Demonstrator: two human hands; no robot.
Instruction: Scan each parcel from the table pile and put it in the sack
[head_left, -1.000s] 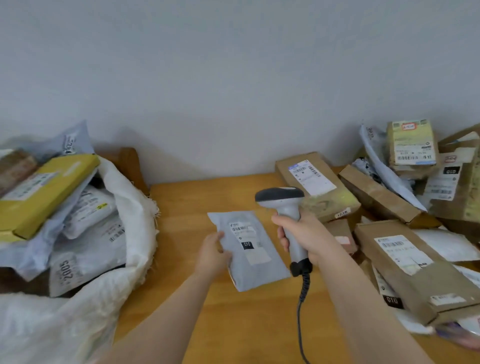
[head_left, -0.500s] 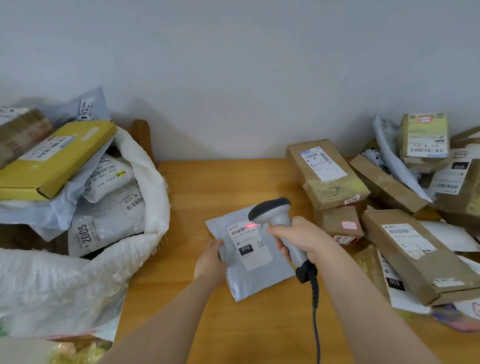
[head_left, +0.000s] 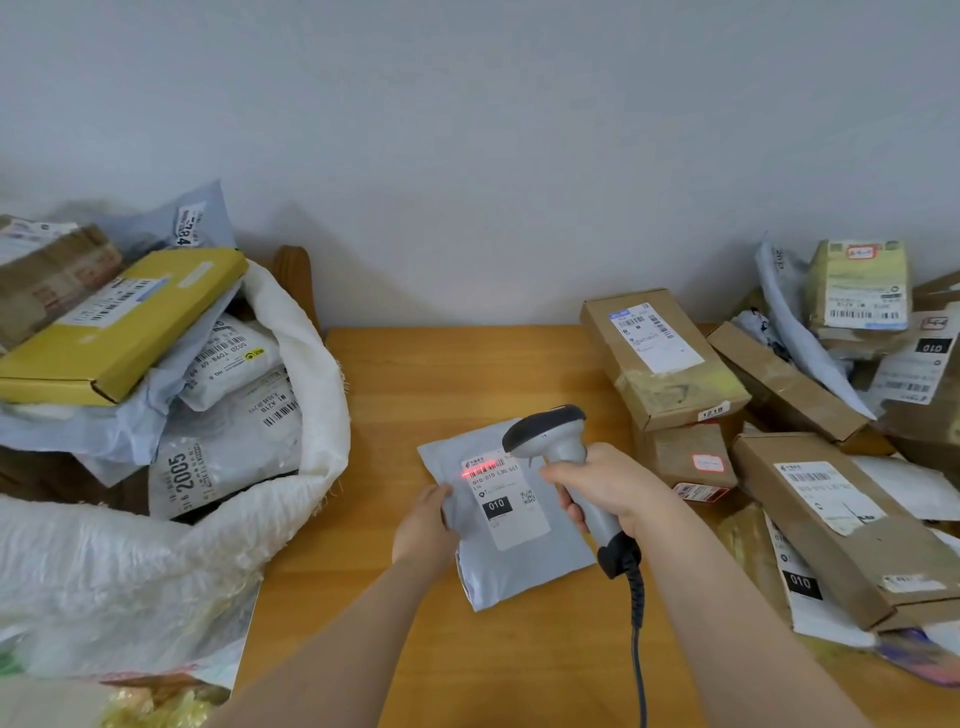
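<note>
Many parcels remain unscanned: the table pile (head_left: 831, 493) of brown boxes and grey mailers crowds the three o'clock side of the wooden table (head_left: 467, 374). At nine o'clock the white sack (head_left: 322, 415) stands open, already heaped with a yellow box (head_left: 114, 332) and several mailers.

Toward six o'clock I hold the grey parcel (head_left: 519, 561) low over the table; I cannot tell whether its lower edge rests on the wood. My left hand (head_left: 423, 525) pinches its nine o'clock edge, thumb on the top face. My right hand (head_left: 608, 483), at the parcel's three o'clock, has its fingers wrapped round the handle of the scanner (head_left: 550, 436), with the cable (head_left: 638, 649) trailing to six o'clock.

Change noted: a second ago the scanner head stood upright, clear of the label (head_left: 511, 499), with no beam showing. It is now tipped down toward nine o'clock, and the red scan line (head_left: 475, 472) lies across the barcode at the label's twelve o'clock end.

Assessment: the read is in hand for this parcel. Once it registers, the parcel is due to travel to nine o'clock into the sack, where the heaped load leaves little settling room.
</note>
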